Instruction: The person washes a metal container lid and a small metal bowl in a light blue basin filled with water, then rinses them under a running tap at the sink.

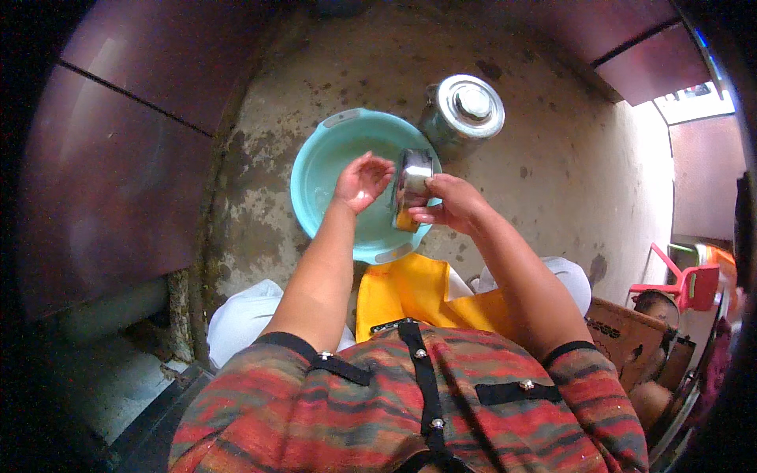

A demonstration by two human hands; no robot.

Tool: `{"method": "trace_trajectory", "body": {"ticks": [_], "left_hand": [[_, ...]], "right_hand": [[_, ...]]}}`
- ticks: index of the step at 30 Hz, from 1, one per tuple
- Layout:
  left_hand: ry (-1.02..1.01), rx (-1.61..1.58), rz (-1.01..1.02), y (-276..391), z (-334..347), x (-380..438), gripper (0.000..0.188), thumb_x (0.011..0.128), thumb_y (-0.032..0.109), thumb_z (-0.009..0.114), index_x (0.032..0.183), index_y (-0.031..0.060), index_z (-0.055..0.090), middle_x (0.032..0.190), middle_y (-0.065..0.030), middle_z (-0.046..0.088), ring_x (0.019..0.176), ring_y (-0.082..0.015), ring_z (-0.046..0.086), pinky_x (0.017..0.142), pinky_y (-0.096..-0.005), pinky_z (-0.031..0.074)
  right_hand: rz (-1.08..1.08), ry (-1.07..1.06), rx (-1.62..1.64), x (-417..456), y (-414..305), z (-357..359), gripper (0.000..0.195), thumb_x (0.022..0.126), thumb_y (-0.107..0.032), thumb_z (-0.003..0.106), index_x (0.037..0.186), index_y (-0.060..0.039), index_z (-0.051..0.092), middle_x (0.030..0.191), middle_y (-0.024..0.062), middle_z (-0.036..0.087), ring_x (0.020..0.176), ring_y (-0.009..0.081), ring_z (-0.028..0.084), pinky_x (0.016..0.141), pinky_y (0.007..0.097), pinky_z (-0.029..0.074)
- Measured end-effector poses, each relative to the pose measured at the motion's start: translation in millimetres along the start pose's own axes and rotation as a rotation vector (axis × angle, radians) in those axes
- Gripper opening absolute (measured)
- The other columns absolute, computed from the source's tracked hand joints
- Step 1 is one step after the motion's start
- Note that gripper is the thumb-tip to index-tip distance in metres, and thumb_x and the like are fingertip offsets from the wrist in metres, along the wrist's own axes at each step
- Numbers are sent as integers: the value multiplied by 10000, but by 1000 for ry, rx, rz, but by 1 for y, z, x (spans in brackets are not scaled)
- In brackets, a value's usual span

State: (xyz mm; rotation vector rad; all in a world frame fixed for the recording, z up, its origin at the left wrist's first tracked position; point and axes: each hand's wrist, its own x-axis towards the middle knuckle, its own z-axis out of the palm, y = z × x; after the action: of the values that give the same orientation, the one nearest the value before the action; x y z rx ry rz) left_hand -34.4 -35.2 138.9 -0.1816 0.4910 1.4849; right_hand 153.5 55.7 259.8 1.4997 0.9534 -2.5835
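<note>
A turquoise plastic basin (307, 195) holding cloudy water stands on the floor in front of me. Over its right side my right hand (452, 203) grips a shiny metal vessel (412, 186), which is tipped so that its curved side shows; its contents cannot be seen. My left hand (365, 180) is raised above the middle of the basin, palm up with fingers slightly curled and apart, holding nothing. A small gap lies between it and the vessel. Yellow cloth (402, 290) is spread between my knees, just below the basin.
A lidded steel container (470, 107) stands behind the basin to the right. Dark reddish panels (124, 159) rise at the left, and a pale wall (644, 177) at the right. A red plastic chair (698, 287) and a brown cardboard box (621, 331) are at the lower right, where another person is partly visible.
</note>
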Motion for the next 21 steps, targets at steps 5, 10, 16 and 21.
{"method": "trace_trajectory", "body": {"ticks": [5, 10, 16, 21], "left_hand": [[-246, 823, -121, 22, 104, -17, 290, 896, 224, 462, 925, -9, 632, 943, -129, 637, 887, -219, 611, 832, -338, 472], [-175, 1773, 22, 41, 153, -34, 320, 894, 227, 463, 1070, -11, 585, 1018, -125, 623, 970, -189, 572, 890, -307, 416], [150, 1812, 239, 67, 135, -26, 443, 864, 298, 481, 1209, 21, 485, 1218, -156, 510, 1120, -268, 486, 949, -327, 368], [146, 1597, 203, 34, 103, -3, 467, 870, 316, 484, 1250, 46, 461, 1280, -83, 471, 1158, -200, 451, 965, -311, 349]], "right_hand": [[-21, -13, -22, 13, -4, 10, 282, 900, -226, 454, 1108, -36, 479, 967, 133, 568, 732, 245, 615, 584, 304, 565], [-49, -10, 63, 29, 0, 17, 223, 887, -186, 499, 1049, -32, 494, 923, 127, 576, 741, 238, 621, 584, 294, 565], [-66, -66, 65, 16, -8, 35, 148, 880, -146, 519, 968, -30, 493, 862, 136, 585, 714, 235, 629, 594, 304, 571], [-90, -118, 71, 2, -9, 42, 171, 890, -164, 503, 995, -29, 501, 934, 133, 589, 768, 243, 634, 615, 295, 569]]}}
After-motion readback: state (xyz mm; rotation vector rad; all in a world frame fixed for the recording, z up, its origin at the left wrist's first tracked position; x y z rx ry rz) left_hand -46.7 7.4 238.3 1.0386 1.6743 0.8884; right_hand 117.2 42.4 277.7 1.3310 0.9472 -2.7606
